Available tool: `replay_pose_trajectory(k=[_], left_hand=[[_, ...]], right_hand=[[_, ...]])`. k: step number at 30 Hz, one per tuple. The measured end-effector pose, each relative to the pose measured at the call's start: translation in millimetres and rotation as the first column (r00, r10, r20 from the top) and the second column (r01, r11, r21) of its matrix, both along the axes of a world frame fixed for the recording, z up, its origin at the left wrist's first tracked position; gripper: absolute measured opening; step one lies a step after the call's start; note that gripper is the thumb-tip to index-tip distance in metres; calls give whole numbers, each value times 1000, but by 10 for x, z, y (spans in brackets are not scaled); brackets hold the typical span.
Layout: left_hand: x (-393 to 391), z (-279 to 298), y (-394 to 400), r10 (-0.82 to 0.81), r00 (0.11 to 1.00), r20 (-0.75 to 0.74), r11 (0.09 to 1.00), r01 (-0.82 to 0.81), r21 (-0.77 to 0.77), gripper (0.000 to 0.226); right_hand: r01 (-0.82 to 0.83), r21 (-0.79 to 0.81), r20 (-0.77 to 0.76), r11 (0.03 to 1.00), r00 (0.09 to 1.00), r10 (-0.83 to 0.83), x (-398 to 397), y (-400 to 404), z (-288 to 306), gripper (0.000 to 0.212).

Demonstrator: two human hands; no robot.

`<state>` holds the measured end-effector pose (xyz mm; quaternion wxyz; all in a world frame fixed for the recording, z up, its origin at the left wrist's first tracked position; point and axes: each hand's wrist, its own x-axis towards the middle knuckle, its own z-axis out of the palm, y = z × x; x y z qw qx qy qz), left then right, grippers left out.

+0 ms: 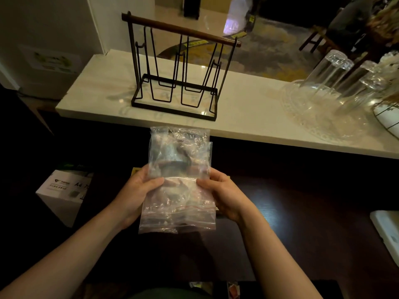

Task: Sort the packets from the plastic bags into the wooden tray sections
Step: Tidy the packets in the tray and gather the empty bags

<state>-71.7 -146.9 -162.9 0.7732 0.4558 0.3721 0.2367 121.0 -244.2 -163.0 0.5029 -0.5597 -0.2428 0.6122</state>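
I hold a stack of clear zip-top plastic bags [179, 180] upright in front of me, above a dark surface. My left hand [140, 188] grips their left edge and my right hand [224, 193] grips their right edge, thumbs on the front. The bags look crumpled and see-through; I cannot make out packets inside them. Bits of colourful packets [233, 290] show at the bottom edge of the view. No wooden tray is visible.
A black wire rack with a wooden handle [179, 67] stands on the white marble counter [248, 117]. Upturned clear glasses on a glass tray [336, 83] sit at the right. A white A4 paper box [64, 193] is low at the left, a white object [386, 229] at the right edge.
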Motion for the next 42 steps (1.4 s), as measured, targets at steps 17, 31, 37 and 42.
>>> replay_pose_trajectory(k=[17, 31, 37, 42], left_hand=[[91, -15, -45, -296, 927, -228, 948, 257, -188, 64], [570, -454, -574, 89, 985, -150, 981, -61, 184, 28], [881, -583, -836, -159, 954, -256, 942, 224, 249, 39], [1176, -656, -1024, -365, 871, -328, 848, 457, 269, 28]], right_hand=[[-46, 212, 718, 976, 685, -124, 95, 66, -200, 48], [306, 17, -278, 952, 916, -289, -405, -263, -498, 60], [586, -93, -271, 805, 763, -587, -317, -553, -579, 21], [783, -222, -228, 581, 538, -812, -86, -995, -809, 22]])
